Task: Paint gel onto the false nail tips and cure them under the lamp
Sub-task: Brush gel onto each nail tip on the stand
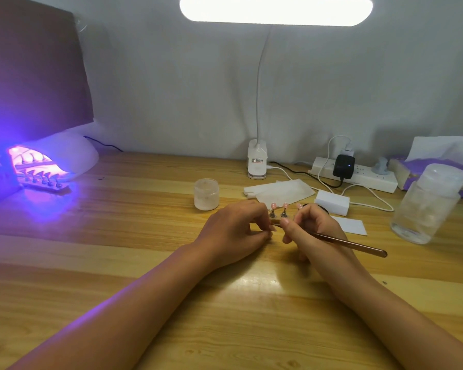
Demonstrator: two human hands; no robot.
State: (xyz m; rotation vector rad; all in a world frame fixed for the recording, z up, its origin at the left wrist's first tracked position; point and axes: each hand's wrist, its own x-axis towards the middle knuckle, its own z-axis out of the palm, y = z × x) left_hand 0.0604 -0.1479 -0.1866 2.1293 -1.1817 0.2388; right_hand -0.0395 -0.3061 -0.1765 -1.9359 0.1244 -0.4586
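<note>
Both bare forearms are extended over the worktop [118, 236] and brought together at centre. The left hand [235, 229] is curled, fingertips pinched on a holder bar [275, 222]; the right hand [316, 228] is closed round a brush handle [353, 243], thumb directed toward the left hand.

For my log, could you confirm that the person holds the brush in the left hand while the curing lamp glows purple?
Not quite: the head view shows the brush in the right hand; the curing lamp does glow purple.
</note>
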